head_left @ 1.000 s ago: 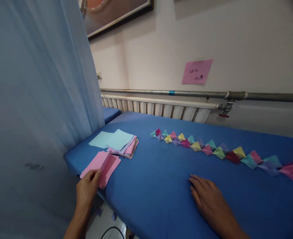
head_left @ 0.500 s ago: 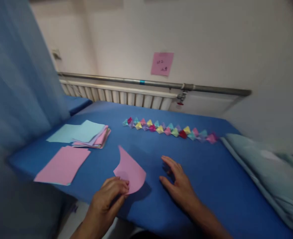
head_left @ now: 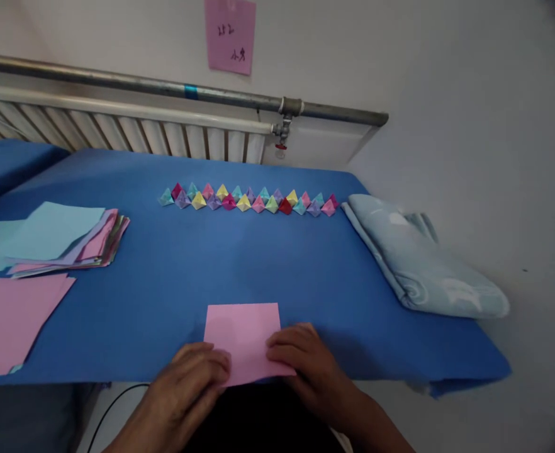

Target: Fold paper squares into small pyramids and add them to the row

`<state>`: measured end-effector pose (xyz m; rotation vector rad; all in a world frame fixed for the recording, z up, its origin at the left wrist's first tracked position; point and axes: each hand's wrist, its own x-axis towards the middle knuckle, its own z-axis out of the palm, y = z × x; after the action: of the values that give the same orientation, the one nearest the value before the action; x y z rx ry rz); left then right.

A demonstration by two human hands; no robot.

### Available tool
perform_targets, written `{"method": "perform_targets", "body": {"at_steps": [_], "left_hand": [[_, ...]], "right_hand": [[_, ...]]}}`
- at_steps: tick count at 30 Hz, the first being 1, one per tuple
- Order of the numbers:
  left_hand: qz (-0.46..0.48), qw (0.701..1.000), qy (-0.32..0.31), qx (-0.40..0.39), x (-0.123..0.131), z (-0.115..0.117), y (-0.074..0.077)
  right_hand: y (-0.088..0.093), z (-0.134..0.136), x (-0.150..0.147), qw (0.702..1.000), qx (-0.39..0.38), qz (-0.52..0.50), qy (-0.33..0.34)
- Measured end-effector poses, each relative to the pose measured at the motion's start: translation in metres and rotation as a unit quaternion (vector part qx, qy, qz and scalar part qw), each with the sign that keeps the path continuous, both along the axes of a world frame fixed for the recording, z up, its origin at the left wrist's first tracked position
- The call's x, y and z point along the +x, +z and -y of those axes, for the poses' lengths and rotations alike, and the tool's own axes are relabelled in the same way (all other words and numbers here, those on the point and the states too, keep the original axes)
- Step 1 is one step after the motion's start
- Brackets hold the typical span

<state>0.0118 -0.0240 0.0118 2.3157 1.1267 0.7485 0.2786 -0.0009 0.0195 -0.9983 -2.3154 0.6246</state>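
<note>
A pink sheet of paper [head_left: 246,333] lies at the near edge of the blue bed surface [head_left: 164,314], its lower part between my two hands. My left hand [head_left: 190,380] grips its lower left side, fingers curled over the top. On the opposite side my right hand [head_left: 308,365] pinches the lower right corner, thumb below and out of sight. Farther back, small folded paper pieces [head_left: 244,202] in several colours form two close rows.
Stacked coloured sheets [head_left: 60,233] and a pink pile of paper [head_left: 17,321] lie at the left. A folded pale blue blanket [head_left: 423,270] rests at the right. Behind the bed run a radiator [head_left: 131,132] and a pipe [head_left: 117,78], below a pink note [head_left: 230,38] on the wall.
My view has swung right and down. The pink sheet, curled up in my left hand before, now lies flatter near the bed edge. My right hand, formerly apart, has closed on its right side.
</note>
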Motion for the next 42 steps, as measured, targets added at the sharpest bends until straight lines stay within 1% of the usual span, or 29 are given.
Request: {"method": "perform_targets", "body": {"at_steps": [2,5,9,12,14,16,19,21,27,33,36,42], "left_hand": [[0.002,0.998,0.054,-0.008,-0.005,0.001,-0.002],[0.006,0.991,0.134,-0.025,-0.011,-0.001,-0.003],[0.002,0.98,0.183,-0.072,-0.01,-0.01,-0.002],[-0.009,0.971,0.214,-0.105,-0.005,-0.016,-0.004],[-0.031,0.966,0.228,-0.119,-0.002,-0.019,-0.005],[-0.059,0.961,0.236,-0.13,0.001,-0.021,-0.006],[-0.1,0.955,0.237,-0.149,0.003,-0.023,-0.005],[-0.119,0.95,0.237,-0.163,0.004,-0.026,-0.003],[-0.134,0.938,0.245,-0.206,0.006,-0.033,0.003],[-0.144,0.93,0.269,-0.206,0.012,-0.037,0.009],[-0.148,0.931,0.274,-0.19,0.014,-0.038,0.013],[-0.166,0.927,0.278,-0.191,0.016,-0.041,0.012]], "right_hand": [[0.002,-0.001,-0.003,0.999,-0.028,-0.018,-0.011],[-0.001,-0.004,-0.008,0.996,-0.041,-0.017,-0.074],[-0.011,-0.006,-0.015,0.985,-0.025,-0.007,-0.172],[-0.015,-0.008,-0.018,0.972,-0.06,-0.017,-0.226],[-0.015,-0.009,-0.02,0.966,-0.083,-0.023,-0.244],[-0.015,-0.01,-0.02,0.967,-0.073,-0.023,-0.244],[-0.012,-0.013,-0.02,0.977,-0.05,-0.002,-0.207],[-0.008,-0.016,-0.019,0.981,-0.057,0.019,-0.183],[-0.001,-0.021,-0.02,0.981,-0.066,0.063,-0.172],[-0.002,-0.023,-0.019,0.983,-0.055,0.07,-0.161],[-0.002,-0.024,-0.019,0.984,-0.05,0.061,-0.158],[-0.002,-0.025,-0.018,0.986,-0.043,0.059,-0.149]]}}
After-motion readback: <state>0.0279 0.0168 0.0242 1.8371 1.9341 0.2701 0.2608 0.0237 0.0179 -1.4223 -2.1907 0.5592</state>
